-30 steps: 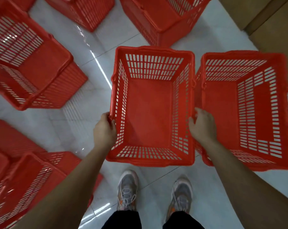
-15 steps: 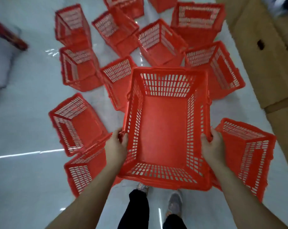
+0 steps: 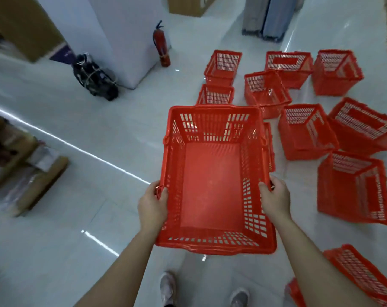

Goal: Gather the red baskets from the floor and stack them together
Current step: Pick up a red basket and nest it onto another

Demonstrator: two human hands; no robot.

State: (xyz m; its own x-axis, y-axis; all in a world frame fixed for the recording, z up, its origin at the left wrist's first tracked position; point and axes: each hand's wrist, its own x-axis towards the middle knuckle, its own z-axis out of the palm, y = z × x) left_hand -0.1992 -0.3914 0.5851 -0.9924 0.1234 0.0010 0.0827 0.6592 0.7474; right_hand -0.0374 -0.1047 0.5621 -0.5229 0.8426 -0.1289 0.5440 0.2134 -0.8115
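I hold one empty red basket [image 3: 212,185] in the air in front of me, well above the white floor. My left hand [image 3: 152,207] grips its left rim and my right hand [image 3: 275,200] grips its right rim. Several more red baskets lie scattered on the floor to the right, among them one at the right [image 3: 352,187], one behind it [image 3: 305,131] and one at the lower right corner [image 3: 361,275]. Some lie tipped on their sides. Part of one basket is hidden behind the held one.
A white pillar [image 3: 126,36] stands at the upper left with a red fire extinguisher [image 3: 161,45] and a black bag [image 3: 95,78] beside it. Cardboard boxes [image 3: 22,165] sit at the left. My shoes [image 3: 168,289] show at the bottom on open floor.
The basket has been lifted off the floor from beside another basket. My view has swung left, so the scattered baskets now lie to the right and the pillar has come into sight.
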